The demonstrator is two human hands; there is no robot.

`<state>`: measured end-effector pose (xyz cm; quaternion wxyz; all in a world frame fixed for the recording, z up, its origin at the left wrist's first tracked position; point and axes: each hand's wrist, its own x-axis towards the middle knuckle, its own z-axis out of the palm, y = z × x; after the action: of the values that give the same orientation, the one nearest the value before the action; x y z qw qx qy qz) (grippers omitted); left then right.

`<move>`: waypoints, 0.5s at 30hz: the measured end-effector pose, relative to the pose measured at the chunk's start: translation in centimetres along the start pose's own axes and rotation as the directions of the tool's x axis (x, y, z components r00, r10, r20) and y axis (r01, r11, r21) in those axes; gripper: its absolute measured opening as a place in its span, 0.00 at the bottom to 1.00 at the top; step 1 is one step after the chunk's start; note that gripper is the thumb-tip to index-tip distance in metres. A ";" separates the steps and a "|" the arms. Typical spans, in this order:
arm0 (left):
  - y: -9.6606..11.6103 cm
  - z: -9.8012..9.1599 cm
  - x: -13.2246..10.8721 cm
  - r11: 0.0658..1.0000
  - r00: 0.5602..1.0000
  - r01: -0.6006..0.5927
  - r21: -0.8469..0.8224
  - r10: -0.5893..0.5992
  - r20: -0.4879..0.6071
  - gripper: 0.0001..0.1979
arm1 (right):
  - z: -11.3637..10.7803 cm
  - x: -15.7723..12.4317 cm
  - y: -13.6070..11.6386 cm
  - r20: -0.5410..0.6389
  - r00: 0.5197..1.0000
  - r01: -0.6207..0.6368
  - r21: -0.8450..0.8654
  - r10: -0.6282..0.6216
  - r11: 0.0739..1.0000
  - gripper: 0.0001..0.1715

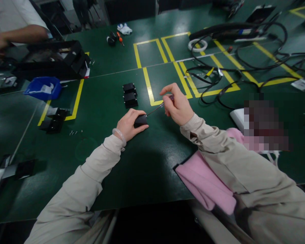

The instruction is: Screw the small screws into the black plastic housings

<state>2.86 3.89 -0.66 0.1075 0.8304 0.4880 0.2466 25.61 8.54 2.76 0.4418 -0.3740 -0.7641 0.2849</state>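
Note:
My left hand [129, 125] grips a small black box [140, 121] on the green table, thumb and fingers on opposite sides. In my right hand [176, 105] is a screwdriver [156, 109], its thin shaft slanting down to the left. The tip meets a small screw at the box's right edge. Two more black boxes [130, 95] stand together just behind my left hand. Several tiny screws [75, 132] lie on the table to the left, near some black parts [52, 124].
A blue bin [43, 88] and a black tray [53, 61] stand at the left, by a person's arm [25, 34]. Black cables [218, 86] spread over the back right. Pink cloth [205, 181] lies under my right forearm. Yellow tape [149, 86] marks the green table [142, 176].

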 end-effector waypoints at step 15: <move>-0.1 0.1 0.0 1.000 1.000 -0.015 -0.018 0.015 -0.010 0.19 | -0.1 0.1 0.0 0.014 0.999 0.030 -0.029 -0.029 0.999 0.17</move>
<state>2.82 3.91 -0.81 0.1110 0.8318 0.4800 0.2558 25.63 8.59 2.85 0.4353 -0.3673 -0.7765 0.2694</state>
